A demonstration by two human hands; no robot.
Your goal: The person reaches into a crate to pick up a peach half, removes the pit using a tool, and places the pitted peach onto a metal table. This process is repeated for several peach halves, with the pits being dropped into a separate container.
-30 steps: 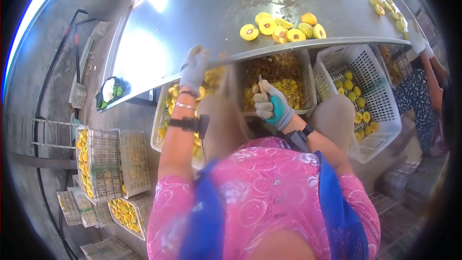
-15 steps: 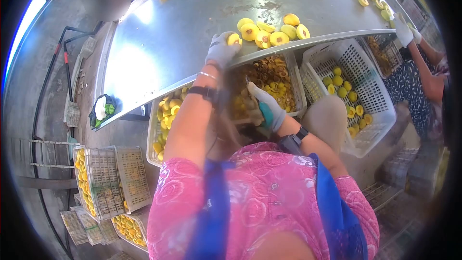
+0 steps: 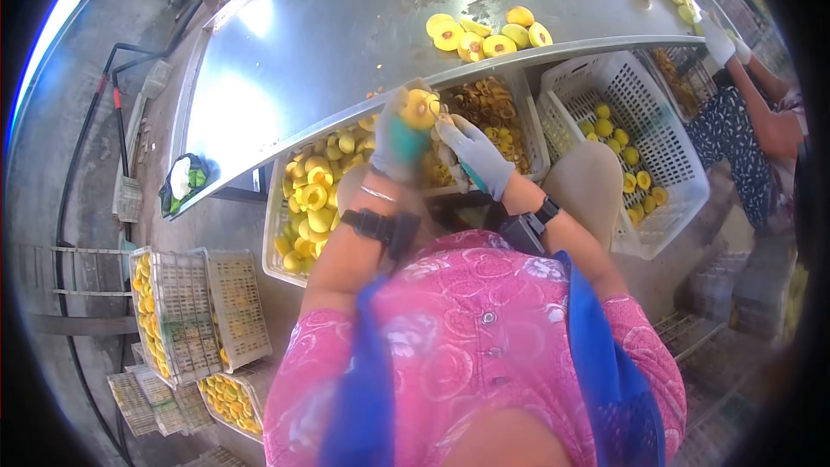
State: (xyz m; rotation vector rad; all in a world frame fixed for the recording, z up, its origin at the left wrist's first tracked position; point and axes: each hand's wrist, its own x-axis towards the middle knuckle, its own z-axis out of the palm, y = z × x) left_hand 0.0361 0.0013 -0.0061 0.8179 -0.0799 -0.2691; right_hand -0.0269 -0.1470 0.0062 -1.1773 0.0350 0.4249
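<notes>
My left hand (image 3: 399, 137), in a grey-and-green glove, grips a yellow peach half (image 3: 418, 110) by its edge, with the reddish centre of the cut face showing. Close beside it, my gloved right hand (image 3: 477, 154) is closed around a small thin metal tool (image 3: 438, 112), whose tip is at the peach; its handle is hidden in the fingers. Both hands are just off the front edge of the metal table (image 3: 311, 52). Below them is a crate of brown and yellow fruit scraps (image 3: 488, 99). A crate of peach halves (image 3: 311, 199) stands under my left forearm.
Several peach halves (image 3: 499, 45) lie near the table edge. A white crate (image 3: 674, 156) at the right holds whole and halved fruit. Stacked crates (image 3: 177, 320) stand at the lower left. Another person's gloved hand (image 3: 718, 41) is at the table's right end.
My left hand has lifted a peach half off the table and drawn it back over the edge. My right hand has come up to meet it with the tool.
</notes>
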